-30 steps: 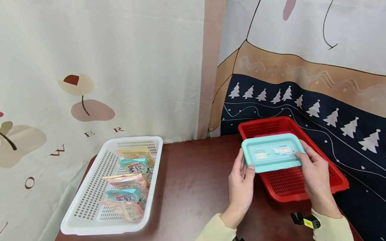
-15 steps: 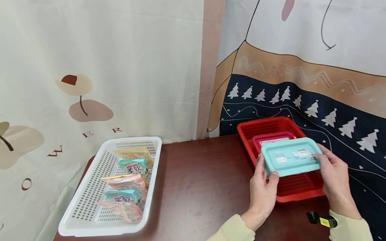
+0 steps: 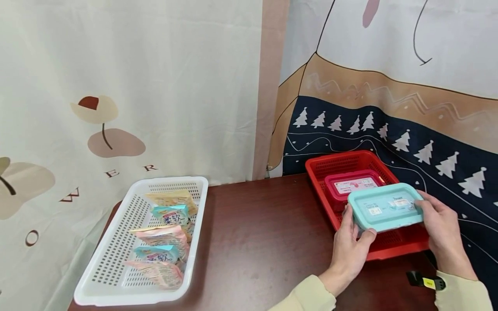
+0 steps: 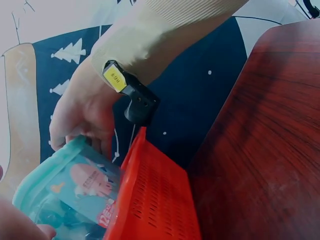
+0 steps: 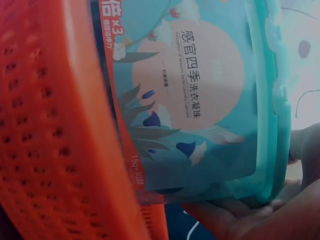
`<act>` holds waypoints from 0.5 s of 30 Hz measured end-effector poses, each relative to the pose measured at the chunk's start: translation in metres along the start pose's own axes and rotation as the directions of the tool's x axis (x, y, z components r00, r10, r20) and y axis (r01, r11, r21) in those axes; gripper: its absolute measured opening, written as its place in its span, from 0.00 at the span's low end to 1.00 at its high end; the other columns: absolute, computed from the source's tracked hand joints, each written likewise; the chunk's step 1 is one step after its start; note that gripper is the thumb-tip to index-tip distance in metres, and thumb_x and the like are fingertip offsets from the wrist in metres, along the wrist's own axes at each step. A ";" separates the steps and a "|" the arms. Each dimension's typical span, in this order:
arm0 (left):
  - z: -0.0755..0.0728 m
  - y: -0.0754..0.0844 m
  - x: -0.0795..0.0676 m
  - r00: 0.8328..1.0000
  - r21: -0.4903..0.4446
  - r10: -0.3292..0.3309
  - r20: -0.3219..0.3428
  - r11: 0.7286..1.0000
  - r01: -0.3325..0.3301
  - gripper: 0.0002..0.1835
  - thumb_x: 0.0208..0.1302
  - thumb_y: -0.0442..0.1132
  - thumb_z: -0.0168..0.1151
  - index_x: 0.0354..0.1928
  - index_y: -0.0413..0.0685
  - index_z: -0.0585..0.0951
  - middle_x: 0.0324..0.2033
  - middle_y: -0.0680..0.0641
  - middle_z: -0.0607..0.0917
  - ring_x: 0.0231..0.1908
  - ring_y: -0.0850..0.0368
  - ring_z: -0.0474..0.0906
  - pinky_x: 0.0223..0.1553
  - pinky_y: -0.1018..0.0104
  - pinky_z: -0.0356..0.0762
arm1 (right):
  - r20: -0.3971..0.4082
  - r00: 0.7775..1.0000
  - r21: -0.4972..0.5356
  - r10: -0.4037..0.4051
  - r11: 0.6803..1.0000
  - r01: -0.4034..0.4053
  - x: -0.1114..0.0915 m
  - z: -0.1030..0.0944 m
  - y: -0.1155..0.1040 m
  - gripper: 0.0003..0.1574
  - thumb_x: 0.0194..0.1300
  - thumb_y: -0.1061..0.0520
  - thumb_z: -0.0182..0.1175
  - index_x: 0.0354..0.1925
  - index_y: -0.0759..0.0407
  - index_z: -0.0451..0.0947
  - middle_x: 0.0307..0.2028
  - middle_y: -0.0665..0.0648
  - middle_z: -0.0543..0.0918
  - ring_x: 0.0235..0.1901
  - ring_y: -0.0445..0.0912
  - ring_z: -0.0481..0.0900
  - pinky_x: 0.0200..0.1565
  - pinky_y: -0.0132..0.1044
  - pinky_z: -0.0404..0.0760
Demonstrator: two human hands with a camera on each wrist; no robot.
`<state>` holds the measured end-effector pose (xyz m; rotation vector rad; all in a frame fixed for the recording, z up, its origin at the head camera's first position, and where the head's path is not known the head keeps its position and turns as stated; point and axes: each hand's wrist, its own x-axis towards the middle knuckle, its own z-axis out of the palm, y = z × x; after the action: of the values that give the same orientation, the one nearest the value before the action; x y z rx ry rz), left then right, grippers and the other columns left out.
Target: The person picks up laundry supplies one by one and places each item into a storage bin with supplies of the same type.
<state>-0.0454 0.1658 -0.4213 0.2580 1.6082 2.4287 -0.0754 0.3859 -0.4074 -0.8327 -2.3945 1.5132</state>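
Observation:
A laundry capsule box [image 3: 385, 207] with a teal lid is held level between both hands, over the near half of the red basket [image 3: 398, 251]. My left hand [image 3: 348, 250] grips its left end, thumb near the lid's front edge. At the opposite end, my right hand [image 3: 445, 231] holds on with the thumb on top. The right wrist view shows the flower-printed label of the capsule box [image 5: 200, 85], its lower part behind the basket's rim [image 5: 95, 100]. Its underside is hidden. Behind it, a pink-lidded box [image 3: 352, 185] sits in the basket.
To the left on the brown table [image 3: 253, 242] stands a white basket [image 3: 109, 246] with several small packets [image 3: 165, 235] in a row. Curtains hang behind the table and along its right side, close to the red basket.
Both hands have carried the capsule box right and slightly nearer, lowering it toward the basket. The pink-lidded box behind has come into fuller view.

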 end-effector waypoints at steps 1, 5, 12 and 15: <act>0.000 -0.002 0.001 1.000 -0.010 -0.005 0.000 1.000 0.005 0.42 0.67 0.32 0.62 0.81 0.44 0.56 0.77 0.56 0.61 0.71 0.69 0.61 0.65 0.75 0.65 | 0.007 1.000 -0.019 -0.005 1.000 0.005 0.001 0.000 0.002 0.36 0.79 0.51 0.43 0.79 0.63 0.58 0.71 0.72 0.61 0.40 0.38 0.69 0.33 0.17 0.74; 0.002 -0.008 0.007 0.999 -0.062 -0.028 -0.027 0.998 0.026 0.42 0.64 0.30 0.62 0.79 0.40 0.57 0.76 0.52 0.64 0.72 0.64 0.64 0.64 0.73 0.68 | 0.052 0.997 -0.089 -0.052 0.994 0.056 0.007 -0.001 0.012 0.38 0.79 0.50 0.42 0.77 0.70 0.57 0.67 0.76 0.64 0.37 0.38 0.70 0.31 0.20 0.74; 0.000 -0.016 0.012 0.994 -0.079 -0.100 -0.051 0.992 0.096 0.38 0.64 0.29 0.62 0.76 0.43 0.64 0.70 0.53 0.74 0.67 0.62 0.71 0.61 0.74 0.73 | 0.201 0.978 -0.193 -0.065 0.976 0.105 0.019 -0.003 0.024 0.44 0.80 0.47 0.41 0.74 0.82 0.49 0.61 0.81 0.65 0.42 0.51 0.74 0.30 0.24 0.75; -0.001 -0.018 0.013 0.993 -0.018 -0.111 -0.040 0.994 0.111 0.33 0.65 0.31 0.62 0.72 0.50 0.70 0.62 0.57 0.80 0.61 0.65 0.76 0.58 0.76 0.73 | 0.248 0.968 -0.224 -0.046 0.969 0.104 0.023 -0.003 0.026 0.45 0.80 0.47 0.39 0.73 0.84 0.47 0.61 0.82 0.63 0.47 0.61 0.72 0.30 0.24 0.74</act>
<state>-0.0566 0.1755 -0.4374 0.1140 1.5748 2.3764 -0.0839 0.4087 -0.4319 -0.6201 -2.7911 1.3906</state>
